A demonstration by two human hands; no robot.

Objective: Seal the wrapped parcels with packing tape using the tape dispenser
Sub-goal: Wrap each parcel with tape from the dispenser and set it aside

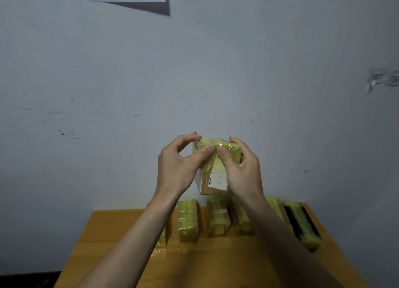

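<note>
Left hand [176, 169] and right hand [241, 171] both pinching raised parcel [217, 169], long axis upright.

I've got one head view, wide-angle, facing a pale wall [216, 60] straight ahead; it looks slightly down, so the wooden table [112, 233] sits low in frame, close below me, forearms entering from the bottom edge.

Held parcel [216, 164] above parcel row [218, 220] on table [112, 233]
</note>
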